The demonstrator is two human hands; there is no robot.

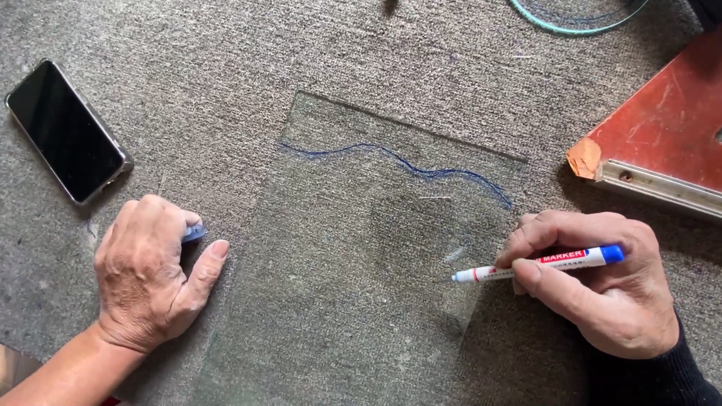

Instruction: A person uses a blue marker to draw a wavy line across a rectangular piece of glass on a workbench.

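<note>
A clear glass sheet (346, 301) lies flat on grey carpet, with a wavy blue line (398, 162) drawn across its upper part. My right hand (602, 289) holds a white marker with a blue end (538, 265); its tip points left, at the sheet's right edge. My left hand (150, 274) rests on the carpet just left of the sheet, thumb out toward its edge, fingers curled over a small blue cap (193, 234).
A black phone (66, 129) lies on the carpet at the upper left. A red board with a pale metal edge (662, 143) sits at the right. A loop of teal cord (579, 19) shows at the top edge.
</note>
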